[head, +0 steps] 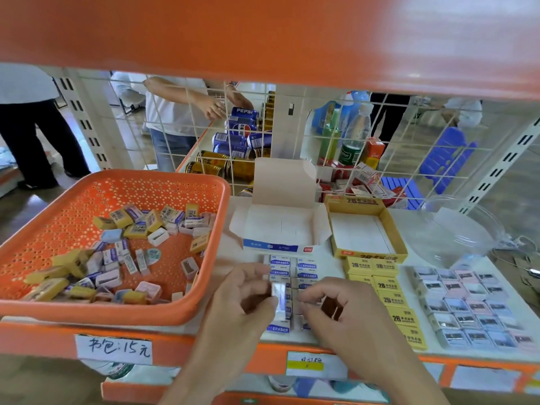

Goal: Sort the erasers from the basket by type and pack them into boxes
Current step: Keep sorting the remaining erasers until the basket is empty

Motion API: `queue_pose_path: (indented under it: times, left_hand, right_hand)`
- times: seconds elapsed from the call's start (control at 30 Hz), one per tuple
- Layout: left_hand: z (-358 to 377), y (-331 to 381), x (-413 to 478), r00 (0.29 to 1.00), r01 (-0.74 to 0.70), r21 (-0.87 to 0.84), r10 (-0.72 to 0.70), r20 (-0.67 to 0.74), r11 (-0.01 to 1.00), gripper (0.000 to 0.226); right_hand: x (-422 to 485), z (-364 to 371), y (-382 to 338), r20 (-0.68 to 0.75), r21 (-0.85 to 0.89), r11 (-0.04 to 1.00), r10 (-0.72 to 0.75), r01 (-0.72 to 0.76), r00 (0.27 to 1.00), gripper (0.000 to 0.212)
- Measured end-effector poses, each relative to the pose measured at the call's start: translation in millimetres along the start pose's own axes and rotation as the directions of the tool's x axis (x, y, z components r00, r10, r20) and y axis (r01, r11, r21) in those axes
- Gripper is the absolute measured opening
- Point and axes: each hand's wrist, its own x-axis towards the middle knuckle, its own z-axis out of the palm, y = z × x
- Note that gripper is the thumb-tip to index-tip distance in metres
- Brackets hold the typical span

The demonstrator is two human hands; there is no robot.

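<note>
Orange plastic basket [87, 197] sat on the shelf [230, 255], with mixed erasers [137, 229] loose inside it. Just right of the basket lay two rows of white-and-blue erasers [280, 263], the open white-and-blue box [280, 226] behind them. Farther right of the basket were the open yellow box [336, 223], yellow 2B erasers [385, 285] and pastel erasers [467, 314]. The left hand [242, 299] pinched a white eraser [277, 289] just right of the basket. The right hand [344, 314] lay beside it, fingers curled over the rows — whether it gripped anything, I cannot tell.

I have one wide-angle view, worn on the head, facing forward and down, close over the shelf [229, 254].
</note>
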Motion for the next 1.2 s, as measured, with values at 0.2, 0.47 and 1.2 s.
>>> queue_pose_path:
  times: [0.2, 0.47, 1.2]
  left_hand:
    - [-7.3, -7.3, 0.4, 0.952, -0.300, 0.400, 0.244, 0.186, 0.866, 0.024]
    - [0.0, -23.6, 3.6, 0.958, -0.283, 0.451, 0.275, 0.085, 0.846, 0.041]
    - [-8.2, -25.4, 5.2, 0.959, -0.280, 0.598, 0.185, 0.217, 0.751, 0.041]
  right_hand:
    - [1.0, -5.0, 6.2, -0.043, -0.040, 0.999, 0.009, -0.011, 0.999, 0.019]
    - [0.8, -6.4, 11.0, -0.035, -0.108, 0.994, 0.021, -0.025, 0.999, 0.015]
    - [5.1, -7.9, 15.3, 0.154, -0.344, 0.935, 0.149, -0.089, 0.977, 0.026]
